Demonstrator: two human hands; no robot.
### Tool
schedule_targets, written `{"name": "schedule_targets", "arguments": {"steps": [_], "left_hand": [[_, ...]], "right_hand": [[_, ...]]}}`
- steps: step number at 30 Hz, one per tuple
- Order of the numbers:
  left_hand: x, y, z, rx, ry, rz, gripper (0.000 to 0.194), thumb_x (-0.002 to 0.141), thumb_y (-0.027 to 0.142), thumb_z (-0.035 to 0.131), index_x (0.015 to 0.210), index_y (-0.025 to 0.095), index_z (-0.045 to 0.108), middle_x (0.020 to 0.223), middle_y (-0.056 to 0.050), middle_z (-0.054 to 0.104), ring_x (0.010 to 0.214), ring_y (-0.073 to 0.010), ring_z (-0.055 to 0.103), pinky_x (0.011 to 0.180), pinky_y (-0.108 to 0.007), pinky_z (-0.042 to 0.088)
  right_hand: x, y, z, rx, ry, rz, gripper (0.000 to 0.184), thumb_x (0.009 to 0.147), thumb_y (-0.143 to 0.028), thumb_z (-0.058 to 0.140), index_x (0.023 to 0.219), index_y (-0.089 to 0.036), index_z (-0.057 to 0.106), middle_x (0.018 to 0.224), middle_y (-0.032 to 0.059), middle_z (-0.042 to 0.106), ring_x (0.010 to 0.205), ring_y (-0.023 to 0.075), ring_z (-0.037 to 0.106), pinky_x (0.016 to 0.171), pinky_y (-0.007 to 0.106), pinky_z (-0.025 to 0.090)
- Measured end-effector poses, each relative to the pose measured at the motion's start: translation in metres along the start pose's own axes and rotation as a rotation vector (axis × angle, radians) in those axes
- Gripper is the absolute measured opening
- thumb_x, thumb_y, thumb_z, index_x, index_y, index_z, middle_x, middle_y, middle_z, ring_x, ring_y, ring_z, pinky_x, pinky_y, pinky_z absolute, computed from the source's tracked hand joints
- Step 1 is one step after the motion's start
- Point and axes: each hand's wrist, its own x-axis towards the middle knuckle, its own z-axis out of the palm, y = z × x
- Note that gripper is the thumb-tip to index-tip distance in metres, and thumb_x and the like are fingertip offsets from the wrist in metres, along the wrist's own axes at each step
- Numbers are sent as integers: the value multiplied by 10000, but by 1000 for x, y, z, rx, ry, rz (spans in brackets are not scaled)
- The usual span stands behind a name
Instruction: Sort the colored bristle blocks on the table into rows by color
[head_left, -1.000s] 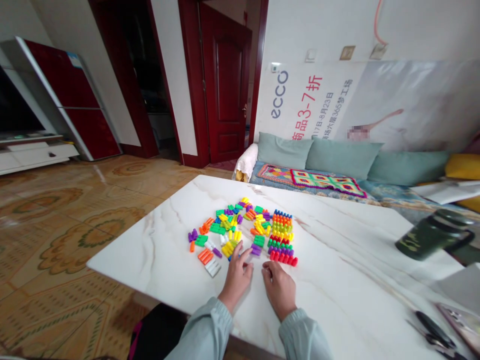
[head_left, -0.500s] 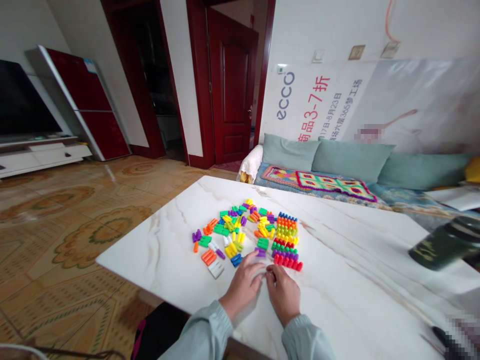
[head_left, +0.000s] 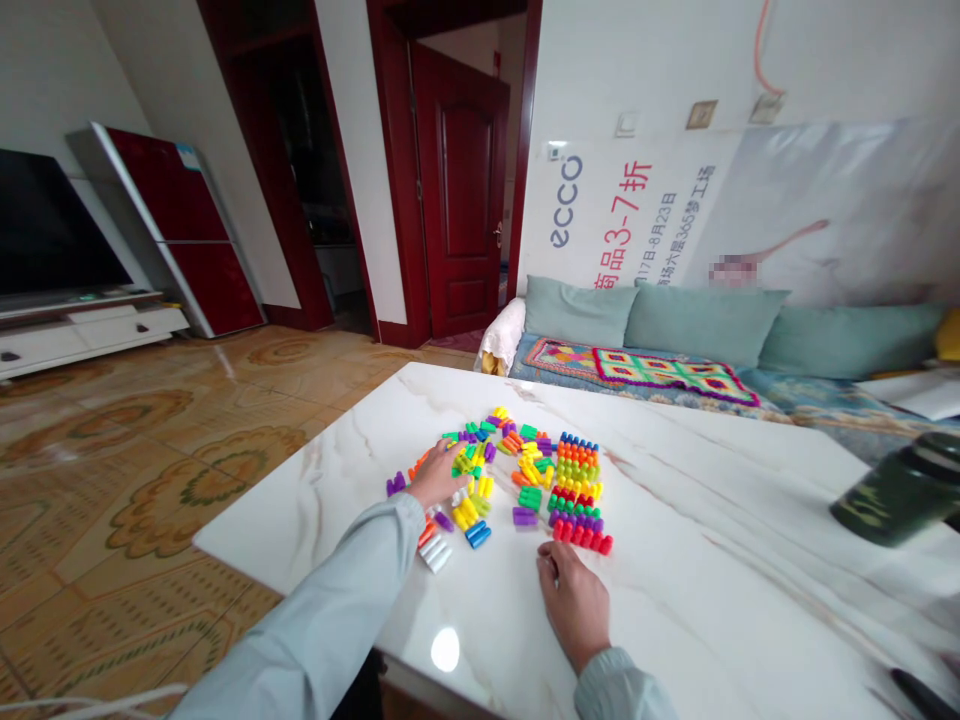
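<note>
My left hand (head_left: 436,477) reaches over the left part of a loose pile of small plastic peg-like blocks, its fingers stretched out above green and yellow pieces (head_left: 466,462). It covers some of the orange and green ones. My right hand (head_left: 576,602) rests on the table with curled fingers; whatever they may hold is hidden. Just beyond it stand tidy rows of blocks sorted by colour, with a pinkish-red row (head_left: 583,538) nearest and a blue row (head_left: 579,441) farthest. A purple block (head_left: 525,517) lies left of the rows, a blue one (head_left: 478,534) nearer the left arm.
The white marble-patterned table (head_left: 697,600) carries a dark green bottle (head_left: 896,490) at the right. White blocks (head_left: 435,552) lie near the left sleeve. Behind the table is a sofa with pale green cushions (head_left: 705,322). A dark object (head_left: 922,692) sits at the lower right edge.
My left hand has left its place beside the right hand and moved forward and left over the pile. My right hand stays near the pinkish-red row. The view has shifted slightly.
</note>
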Motion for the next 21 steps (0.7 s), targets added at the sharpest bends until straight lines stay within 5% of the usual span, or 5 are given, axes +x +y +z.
{"name": "schedule_targets", "arguments": {"steps": [5,11,16,21], "left_hand": [[19,-10,10,27,-94,-62,604,580,312,815,1158,210,674,1324,-134,540,1280,-368,478,1087,-459,373],[30,-8,12,-38,-38,-38,279,691,121,684,961,169,736,1079,-113,674,1098,-279,604,1048,-405,421],[24,6,2,-177,2,25,334,817,139,531,1113,152,687,1139,-97,680,933,-187,666,902,-320,524],[3,8,-20,-248,-87,54,319,783,185,559,1054,153,724,1042,-68,740,914,-199,689,831,-301,547]], "right_hand": [[0,-1,0,-23,-5,-4,231,891,-273,409,894,-249,639,906,6,728,676,151,671,565,241,364],[1,-3,-1,-26,6,-14,214,895,-258,422,890,-250,636,881,-7,721,681,139,667,562,226,353],[0,-3,-3,-28,13,-18,210,889,-254,429,876,-251,639,873,-6,722,658,129,654,555,220,343],[-1,-4,-3,-25,-4,-12,217,900,-268,419,880,-249,634,873,-2,718,670,135,652,557,222,338]]}}
